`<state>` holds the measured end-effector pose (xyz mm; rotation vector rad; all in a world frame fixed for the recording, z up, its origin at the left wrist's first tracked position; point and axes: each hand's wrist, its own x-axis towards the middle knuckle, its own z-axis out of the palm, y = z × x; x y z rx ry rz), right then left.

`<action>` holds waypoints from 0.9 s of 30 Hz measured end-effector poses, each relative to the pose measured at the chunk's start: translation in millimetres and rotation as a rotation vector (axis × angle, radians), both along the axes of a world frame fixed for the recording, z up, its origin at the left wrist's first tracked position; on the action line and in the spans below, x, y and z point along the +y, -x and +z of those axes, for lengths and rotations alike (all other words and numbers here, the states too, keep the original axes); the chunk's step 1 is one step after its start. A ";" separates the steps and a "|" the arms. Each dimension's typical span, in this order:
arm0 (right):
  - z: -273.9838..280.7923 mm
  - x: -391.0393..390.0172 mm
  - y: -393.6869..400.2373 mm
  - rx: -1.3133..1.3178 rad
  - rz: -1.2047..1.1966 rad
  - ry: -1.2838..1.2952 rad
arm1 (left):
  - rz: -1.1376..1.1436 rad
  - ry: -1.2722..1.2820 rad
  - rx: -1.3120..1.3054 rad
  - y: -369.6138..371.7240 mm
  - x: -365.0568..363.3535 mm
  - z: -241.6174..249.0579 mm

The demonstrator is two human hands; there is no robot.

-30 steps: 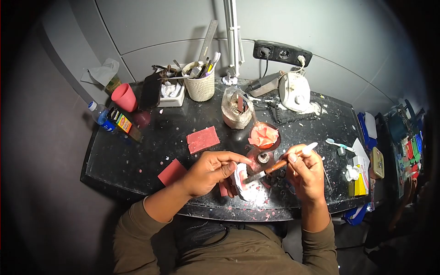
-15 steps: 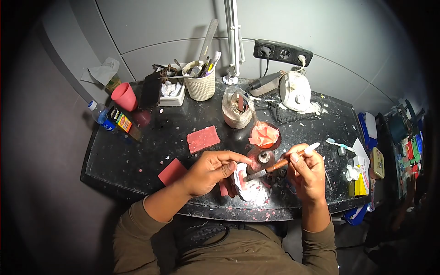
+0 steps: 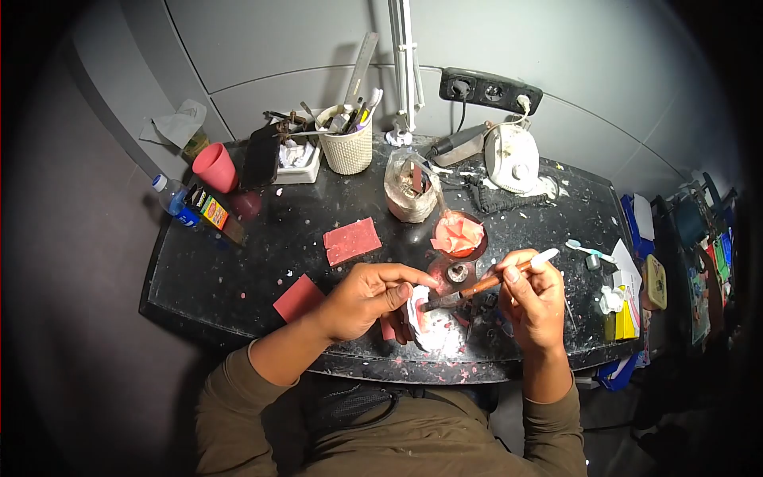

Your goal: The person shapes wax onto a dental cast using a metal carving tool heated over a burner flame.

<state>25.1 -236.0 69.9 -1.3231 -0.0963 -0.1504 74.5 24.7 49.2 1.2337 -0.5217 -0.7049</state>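
Observation:
Near the table's front edge, my left hand holds a white cast with some pink on it, thumb on its upper end and index finger stretched out above. My right hand grips the wooden handle of a knife-like tool with a white end. The tool's metal blade points left and reaches the cast's pink inner side. Just behind the blade stands a small metal burner. A pan with crumpled pink sheets lies beyond it.
Pink sheets lie on the black table. Behind are a plastic-wrapped jar, a woven cup of tools and a white device. A bottle and pink cup stand left; a toothbrush lies right.
The tool's blade has shifted slightly up along the cast, and its handle has turned a little with my right hand. My left hand has barely moved.

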 end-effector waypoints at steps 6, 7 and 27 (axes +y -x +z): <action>0.7 -1.7 0.6 -0.030 -0.002 0.001 | 0.008 0.012 0.004 -0.1 0.3 -2.5; 1.6 -1.2 0.6 -0.038 -0.005 0.005 | 0.006 0.014 0.006 -0.2 0.4 -2.6; -3.0 -0.4 1.1 -0.038 0.013 0.077 | -0.022 -0.015 0.017 -0.6 -0.3 -3.6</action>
